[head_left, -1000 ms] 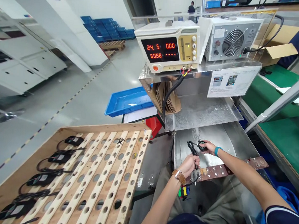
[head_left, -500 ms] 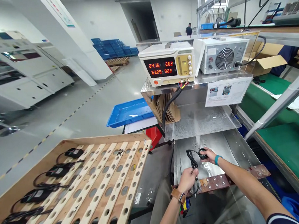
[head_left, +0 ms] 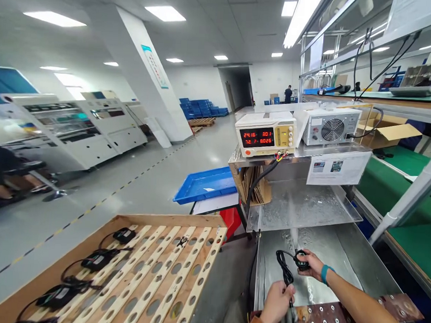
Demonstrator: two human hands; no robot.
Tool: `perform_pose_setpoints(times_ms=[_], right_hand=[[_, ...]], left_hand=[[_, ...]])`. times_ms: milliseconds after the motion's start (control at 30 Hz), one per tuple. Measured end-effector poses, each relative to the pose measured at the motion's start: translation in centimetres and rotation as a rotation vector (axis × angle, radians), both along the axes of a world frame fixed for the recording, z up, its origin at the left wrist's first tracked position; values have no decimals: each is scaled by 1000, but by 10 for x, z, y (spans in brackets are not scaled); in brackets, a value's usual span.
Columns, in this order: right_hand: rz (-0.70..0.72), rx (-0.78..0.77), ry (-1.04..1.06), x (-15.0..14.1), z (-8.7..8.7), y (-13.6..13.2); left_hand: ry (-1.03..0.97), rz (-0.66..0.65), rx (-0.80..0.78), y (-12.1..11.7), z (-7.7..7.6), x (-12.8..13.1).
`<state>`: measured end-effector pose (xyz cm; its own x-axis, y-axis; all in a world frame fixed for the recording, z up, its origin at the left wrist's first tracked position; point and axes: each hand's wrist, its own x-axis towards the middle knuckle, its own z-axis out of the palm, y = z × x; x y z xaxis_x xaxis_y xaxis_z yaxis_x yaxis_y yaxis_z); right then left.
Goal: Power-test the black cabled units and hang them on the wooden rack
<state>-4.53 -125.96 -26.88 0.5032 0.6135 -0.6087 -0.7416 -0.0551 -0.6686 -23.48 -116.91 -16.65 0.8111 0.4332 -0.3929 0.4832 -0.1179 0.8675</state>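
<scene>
Pinching cable [head_left: 286, 272] left and round device [head_left: 300, 259] right, hands [head_left: 279, 301] [head_left: 313, 266] have room between metal tray walls [head_left: 362, 256].

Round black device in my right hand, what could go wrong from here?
Your right hand holds the round black device over the metal basin; it might slip from your fingers into what looks like water.

The black cable, gripped in your left hand, hangs near the studded strip and could snag.

The lit power supply stands above the basin, so splashes might reach its front leads.
</scene>
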Motion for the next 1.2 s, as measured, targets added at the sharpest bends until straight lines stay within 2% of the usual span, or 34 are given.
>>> perform_pose_setpoints(times_ms=[167,333,467,567,633,733,867,933,1033,1133,1200], right_hand=[[39,12,-61,0,7,-5],[58,0,-72,1,17,-10],[47,-16,-60,2,21,-11],[42,-14,-52,2,23,-10],[38,-24,-54,4,26,-10],[53,-28,-61,8,36,-10],[175,115,14,8,60,-12],[229,221,98,4,73,-14],[253,286,184,-5,88,-18],[263,318,238,-12,92,-25],[274,349,250,-14,91,-31]], left_hand=[[-66,25,-137,-6,17,1],[-25,92,-194,-10,28,2],[-18,118,-221,-11,26,5],[-8,264,-213,-9,18,14],[-23,302,-188,-7,12,22],[-130,188,-45,2,13,34],[-292,13,228,20,34,49],[-332,-139,342,28,49,57],[-370,-436,541,35,68,69],[-310,-727,689,33,79,82],[-258,-847,769,30,84,89]])
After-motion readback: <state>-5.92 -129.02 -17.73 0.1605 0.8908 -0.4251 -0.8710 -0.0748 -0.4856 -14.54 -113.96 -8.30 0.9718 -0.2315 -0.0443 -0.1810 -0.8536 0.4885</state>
